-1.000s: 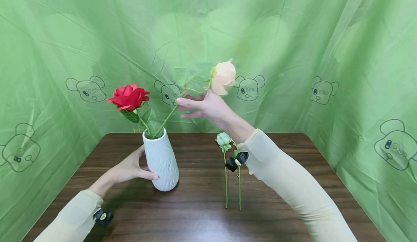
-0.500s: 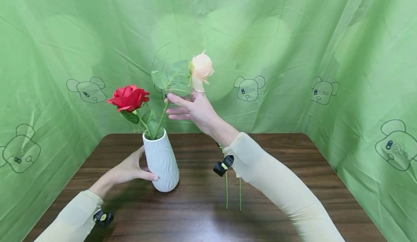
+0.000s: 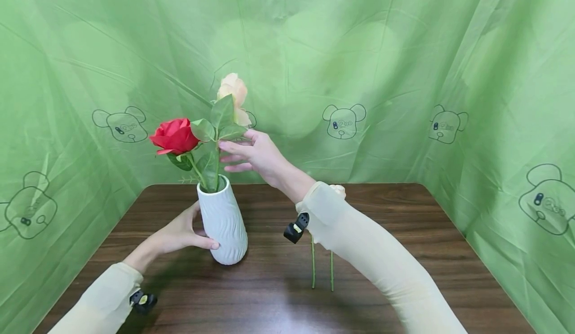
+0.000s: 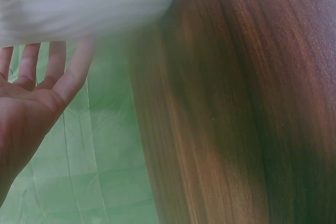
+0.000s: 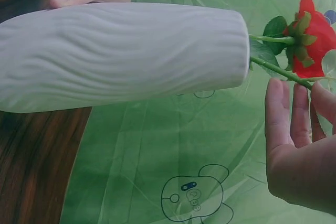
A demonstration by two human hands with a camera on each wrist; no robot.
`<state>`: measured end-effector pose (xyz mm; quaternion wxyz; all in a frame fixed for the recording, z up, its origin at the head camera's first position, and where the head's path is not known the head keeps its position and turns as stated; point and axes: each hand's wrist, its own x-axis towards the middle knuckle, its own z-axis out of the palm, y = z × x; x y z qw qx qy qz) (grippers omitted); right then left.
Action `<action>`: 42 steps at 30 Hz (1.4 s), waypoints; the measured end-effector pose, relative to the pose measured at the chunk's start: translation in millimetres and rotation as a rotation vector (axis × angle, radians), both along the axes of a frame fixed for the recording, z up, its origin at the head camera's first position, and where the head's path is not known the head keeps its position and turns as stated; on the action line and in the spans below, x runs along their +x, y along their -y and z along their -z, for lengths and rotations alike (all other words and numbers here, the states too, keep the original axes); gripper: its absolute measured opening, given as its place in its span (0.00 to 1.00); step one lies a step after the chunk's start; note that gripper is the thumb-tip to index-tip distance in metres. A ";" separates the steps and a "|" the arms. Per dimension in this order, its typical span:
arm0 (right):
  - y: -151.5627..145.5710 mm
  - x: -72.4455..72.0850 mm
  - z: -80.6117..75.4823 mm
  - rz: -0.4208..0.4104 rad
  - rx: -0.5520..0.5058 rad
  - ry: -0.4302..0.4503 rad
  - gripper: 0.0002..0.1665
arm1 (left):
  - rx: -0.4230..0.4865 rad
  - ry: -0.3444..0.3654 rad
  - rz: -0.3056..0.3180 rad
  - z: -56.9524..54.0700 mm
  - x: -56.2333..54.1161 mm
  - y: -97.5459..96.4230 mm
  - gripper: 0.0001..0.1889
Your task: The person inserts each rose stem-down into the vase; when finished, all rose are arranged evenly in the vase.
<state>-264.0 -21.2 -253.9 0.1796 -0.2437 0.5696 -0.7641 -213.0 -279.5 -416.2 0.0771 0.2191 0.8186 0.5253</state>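
Note:
A white ridged vase (image 3: 223, 224) stands on the table, leaning slightly in the head view. My left hand (image 3: 181, 230) grips its side, thumb in front and the other fingers behind. Inside the vase is a red rose (image 3: 175, 137), its bloom tipped left. A peach rose (image 3: 232, 93) also has its stem in the vase mouth, rising almost straight. My right hand (image 3: 258, 157) pinches that stem between thumb and forefinger just below the upper leaves; the other fingers extend loosely. From the right wrist view, the right hand (image 5: 302, 140) is beyond the rim of the vase (image 5: 131, 56).
Two more flower stems (image 3: 313, 266) lie on the dark wood table (image 3: 251, 299), mostly hidden by the right sleeve; a pale bloom (image 3: 338, 190) shows behind it. A green printed curtain (image 3: 287, 64) surrounds the table's back and sides.
My right hand has moved left with the peach rose, swinging its stem from a rightward slant to nearly upright beside the red rose. The left hand and vase have stayed put.

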 end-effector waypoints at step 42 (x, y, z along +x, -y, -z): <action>-70.4 -19.5 38.1 -0.141 0.427 0.014 0.27 | -0.048 -0.041 -0.021 1.1 -2.0 2.6 0.54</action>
